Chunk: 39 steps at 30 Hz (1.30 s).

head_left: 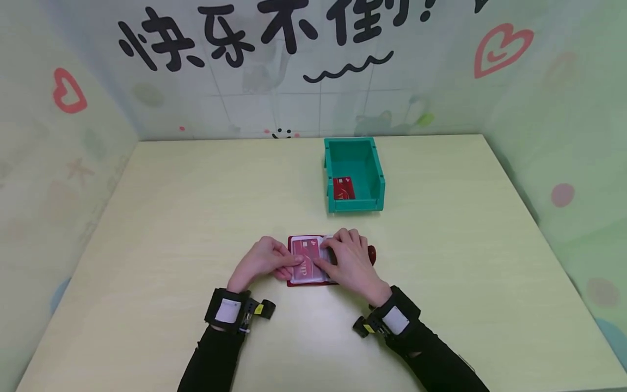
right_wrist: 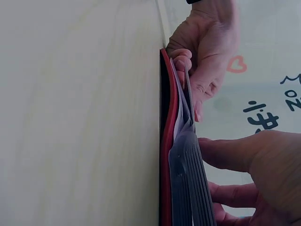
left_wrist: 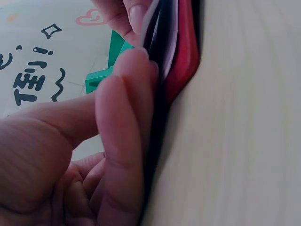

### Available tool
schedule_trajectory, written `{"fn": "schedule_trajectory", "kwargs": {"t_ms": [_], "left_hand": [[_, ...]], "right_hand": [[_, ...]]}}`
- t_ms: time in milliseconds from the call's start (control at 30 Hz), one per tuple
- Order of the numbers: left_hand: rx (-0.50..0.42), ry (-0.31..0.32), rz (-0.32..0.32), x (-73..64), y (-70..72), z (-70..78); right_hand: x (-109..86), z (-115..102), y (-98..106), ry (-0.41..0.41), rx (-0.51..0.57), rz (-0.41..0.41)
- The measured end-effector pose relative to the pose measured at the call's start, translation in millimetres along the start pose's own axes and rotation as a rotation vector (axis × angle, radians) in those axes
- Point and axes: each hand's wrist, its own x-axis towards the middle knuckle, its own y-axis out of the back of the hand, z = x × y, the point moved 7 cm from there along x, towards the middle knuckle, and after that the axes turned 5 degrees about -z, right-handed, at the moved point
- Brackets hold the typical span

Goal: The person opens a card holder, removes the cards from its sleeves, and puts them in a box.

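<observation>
A red card holder (head_left: 309, 283) lies spread on the table, its clear plastic sleeves (right_wrist: 181, 155) stacked inside. Under the plastic on its left side shows a red VIP card (head_left: 306, 247). My left hand (head_left: 266, 258) pinches the left edge of the top sleeve, thumb above and fingers beneath. From the right, my right hand (head_left: 352, 264) grips the stack of sleeves, thumb and forefinger over the top page beside the card. In the left wrist view the left fingers (left_wrist: 120, 132) hide part of the holder's edge. A dark red tab (head_left: 372, 254) sticks out past the right hand.
Behind the holder stands a green open bin (head_left: 356, 206) with red card stock (head_left: 344, 188) lying at its front left. The pale wooden table (head_left: 196, 201) is bounded by printed panels (head_left: 553, 141) at the back and sides.
</observation>
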Motion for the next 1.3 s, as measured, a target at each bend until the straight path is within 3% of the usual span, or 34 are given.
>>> {"fn": "schedule_trajectory", "kwargs": {"t_ms": [400,700,1000,1300], "left_hand": [[0.052,0.012,0.031,0.0,-1.2,2.9],[0.065,-0.036,0.039,1.2,-2.5,5.1],[0.017,-0.117,0.023,0.2,-3.0,7.9],[0.006,-0.12,0.005,-0.4,-3.3,6.4]], "right_hand": [[3.1,-7,1,-0.019,-0.058,0.006],[6.0,0,-1,-0.052,0.039,0.038],[9.0,9,-4,-0.112,0.163,0.044],[8.7,12,-4,-0.107,0.254,0.062]]}}
